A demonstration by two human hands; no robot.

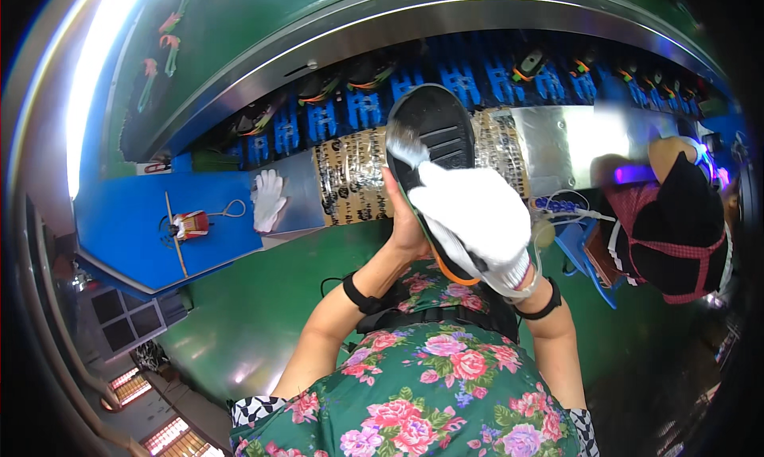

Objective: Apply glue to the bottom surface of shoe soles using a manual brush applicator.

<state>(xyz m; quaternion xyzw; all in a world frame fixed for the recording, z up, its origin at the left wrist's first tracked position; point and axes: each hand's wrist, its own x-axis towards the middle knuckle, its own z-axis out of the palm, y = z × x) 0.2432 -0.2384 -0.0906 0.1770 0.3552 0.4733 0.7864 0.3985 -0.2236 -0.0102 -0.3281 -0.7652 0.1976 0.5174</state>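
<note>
A black shoe sole (442,121) with grooves across it and an orange edge at its near end is held up in front of me, over the bench edge. My left hand (407,222), bare, grips its left side from beneath, with the thumb along the edge. My right hand (473,210), in a white knitted glove, is closed on a brush (409,148). The brush's pale bristles, smeared by motion, lie against the sole's upper left part. The glove covers the brush handle and much of the sole's middle.
Beyond the taped bench edge (350,171), a conveyor carries blue racks (366,107) with shoe parts. At left, a blue board (119,218) holds a small red container (191,225); a white glove (269,198) lies beside it. A co-worker (676,226) sits at right.
</note>
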